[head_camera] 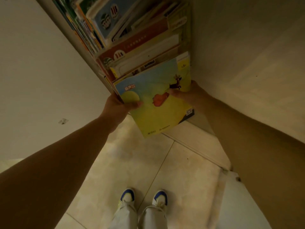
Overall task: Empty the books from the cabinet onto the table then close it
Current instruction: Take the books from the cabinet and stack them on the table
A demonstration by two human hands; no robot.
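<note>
I saw both hands on a stack of books point(155, 103) at the mouth of the cabinet point(231, 47). My left hand point(118, 104) gripped the stack's left edge, thumb curled over the top cover, the other fingers hidden beneath. My right hand point(186, 95) pinched the right side, thumb flat on the cover near a brown animal drawing; its remaining fingers were out of sight behind the stack. The top book showed a yellow and blue cover with an orange shape. More books point(132, 35) were packed in the cabinet behind, their titles too blurred to read. How many books the stack held I could not tell. Below were a tiled floor point(148, 162) and my shoes point(143, 197).
</note>
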